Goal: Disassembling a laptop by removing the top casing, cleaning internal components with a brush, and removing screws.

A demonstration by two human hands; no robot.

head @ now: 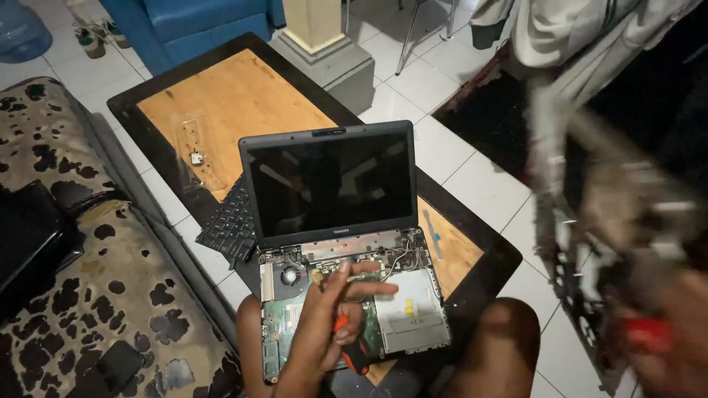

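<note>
Laptop [346, 250] on table [221, 96] at person's knees, top cover off, board bare, keyboard [230, 220] pulled aside; left hand [332, 309] fingers curled round screwdriver [352, 352]; right hand [664, 346] blurred, grip unclear; teardown midway.

Living room: sofa [96, 295], coffee table [221, 96], armchair [199, 22].

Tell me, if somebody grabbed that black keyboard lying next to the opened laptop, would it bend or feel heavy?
The keyboard looks like a thin flat sheet taken out of the laptop, so it is probably light and a bit bendy. It sticks out past the table edge, so a push might tip it off. Its small keys could probably snap off if handled roughly.
</note>
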